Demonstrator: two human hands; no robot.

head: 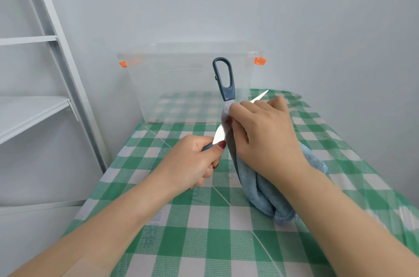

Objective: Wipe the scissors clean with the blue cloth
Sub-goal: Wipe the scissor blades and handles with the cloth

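**Blue on steel: a wipe near the pivot**

Steel shows at the middle of the scene, where the scissors (224, 112) are held wide open above the checked tablecloth (204, 242), in front of a clear storage box (181, 95). The left hand (192, 163) has its fingers wrapped round the near handle. The other handle loop stands free, pointing up and away. The right hand (265, 136) pinches the blue cloth (265, 197) against the metal just beside the pivot, and the rest of the cloth hangs down to rest on the table.

To do this step well, the left hand should probably hold the tool steady. The right hand can then draw the cloth from the pivot out towards the tip, with fabric always between fingers and edge. Each blade would get its own pass on both faces, and the pivot joint, where grime tends to collect, needs extra attention.

Much of this is hard to read. The right hand hides most of one blade, leaving only its tip showing on the far side of the hand. How far the cloth wraps the blade cannot be told. No dirt on the metal can be made out. A white shelf (34, 113) is cut off at the left edge.
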